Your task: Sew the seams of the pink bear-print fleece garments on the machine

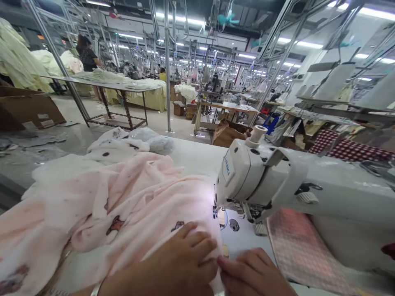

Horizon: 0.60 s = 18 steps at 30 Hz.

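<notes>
Soft pink fabric [173,201] with small printed animal figures spreads over the sewing table, its right edge running under the head of a white sewing machine [243,172]. My left hand [185,255] lies on top of this fabric, fingers slightly bent and apart, pressing it down in front of the needle area. Close beside it, my right hand [249,271] pinches the fabric's edge between thumb and forefinger. The machine's lamp lights the cloth near the presser foot [215,212]. Part of the edge under my hands is hidden.
White printed fabric [115,146] is heaped behind the pink cloth. Pink checked cloth [302,250] lies under the machine arm at right. Beyond stand a cardboard box [228,132], a metal pole [168,74], a cloth-covered table [115,85] and a person [86,55].
</notes>
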Each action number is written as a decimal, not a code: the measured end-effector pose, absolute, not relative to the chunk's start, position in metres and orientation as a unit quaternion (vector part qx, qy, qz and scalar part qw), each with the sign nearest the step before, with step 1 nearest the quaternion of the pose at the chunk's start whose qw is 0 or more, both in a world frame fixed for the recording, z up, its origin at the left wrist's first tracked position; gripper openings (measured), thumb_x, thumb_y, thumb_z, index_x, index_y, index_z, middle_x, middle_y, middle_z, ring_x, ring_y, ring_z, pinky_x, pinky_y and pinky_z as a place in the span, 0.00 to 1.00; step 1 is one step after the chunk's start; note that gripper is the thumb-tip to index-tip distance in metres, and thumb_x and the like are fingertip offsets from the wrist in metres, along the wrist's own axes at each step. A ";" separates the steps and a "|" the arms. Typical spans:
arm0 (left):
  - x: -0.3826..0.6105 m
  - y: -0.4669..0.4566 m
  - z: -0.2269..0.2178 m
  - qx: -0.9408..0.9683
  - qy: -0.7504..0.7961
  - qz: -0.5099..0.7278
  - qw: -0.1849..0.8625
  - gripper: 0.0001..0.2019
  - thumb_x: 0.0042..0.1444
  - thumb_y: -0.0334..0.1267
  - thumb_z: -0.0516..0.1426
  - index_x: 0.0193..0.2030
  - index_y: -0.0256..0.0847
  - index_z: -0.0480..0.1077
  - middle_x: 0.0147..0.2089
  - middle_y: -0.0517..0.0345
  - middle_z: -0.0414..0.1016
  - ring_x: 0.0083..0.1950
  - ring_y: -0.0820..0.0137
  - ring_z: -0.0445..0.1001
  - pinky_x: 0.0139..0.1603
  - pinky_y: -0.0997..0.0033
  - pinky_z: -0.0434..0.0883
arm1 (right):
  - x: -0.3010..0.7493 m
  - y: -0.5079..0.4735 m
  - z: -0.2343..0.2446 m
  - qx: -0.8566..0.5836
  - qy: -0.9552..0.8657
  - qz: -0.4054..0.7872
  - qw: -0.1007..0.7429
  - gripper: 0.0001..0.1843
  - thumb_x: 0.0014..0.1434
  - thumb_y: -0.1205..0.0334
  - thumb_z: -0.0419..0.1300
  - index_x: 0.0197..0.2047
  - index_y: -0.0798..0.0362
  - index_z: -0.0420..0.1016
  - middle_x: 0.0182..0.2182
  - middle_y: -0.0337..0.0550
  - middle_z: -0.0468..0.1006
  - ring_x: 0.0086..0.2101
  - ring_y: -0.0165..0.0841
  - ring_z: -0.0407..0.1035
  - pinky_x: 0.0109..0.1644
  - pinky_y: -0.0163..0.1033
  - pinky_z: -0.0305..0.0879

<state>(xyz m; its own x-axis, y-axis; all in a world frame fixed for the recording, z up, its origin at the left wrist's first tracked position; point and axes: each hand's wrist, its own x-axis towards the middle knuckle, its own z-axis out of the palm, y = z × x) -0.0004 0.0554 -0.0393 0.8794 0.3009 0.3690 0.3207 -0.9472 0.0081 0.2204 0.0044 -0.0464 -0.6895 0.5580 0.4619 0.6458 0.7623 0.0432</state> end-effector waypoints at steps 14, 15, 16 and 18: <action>-0.001 0.105 -0.029 -0.976 -0.128 -0.149 -0.095 0.06 0.62 0.35 0.52 0.40 0.43 0.71 0.46 0.60 0.72 0.47 0.70 0.68 0.57 0.64 0.57 | 0.215 0.035 -0.048 -0.434 -0.875 0.005 0.214 0.11 0.62 0.65 0.51 0.44 0.50 0.73 0.30 0.42 0.72 0.31 0.30 0.64 0.36 0.37 0.59; -0.001 0.107 -0.028 -0.976 -0.133 -0.143 -0.094 0.07 0.62 0.34 0.52 0.40 0.43 0.71 0.47 0.60 0.72 0.47 0.70 0.68 0.57 0.63 0.57 | 0.215 0.036 -0.049 -0.439 -0.872 0.003 0.218 0.11 0.62 0.65 0.51 0.45 0.50 0.73 0.30 0.42 0.72 0.31 0.31 0.65 0.36 0.38 0.60; 0.000 0.110 -0.028 -0.976 -0.137 -0.141 -0.092 0.07 0.62 0.34 0.51 0.41 0.43 0.70 0.47 0.60 0.71 0.47 0.69 0.68 0.56 0.63 0.58 | 0.215 0.036 -0.049 -0.446 -0.867 0.002 0.221 0.12 0.62 0.65 0.51 0.46 0.50 0.72 0.30 0.42 0.71 0.31 0.31 0.65 0.37 0.38 0.60; 0.002 0.118 -0.028 -0.975 -0.142 -0.149 -0.084 0.09 0.63 0.35 0.50 0.44 0.44 0.70 0.48 0.58 0.71 0.47 0.69 0.67 0.54 0.63 0.59 | 0.215 0.036 -0.050 -0.466 -0.856 0.005 0.225 0.12 0.62 0.63 0.51 0.47 0.49 0.72 0.31 0.42 0.72 0.33 0.32 0.66 0.38 0.38 0.61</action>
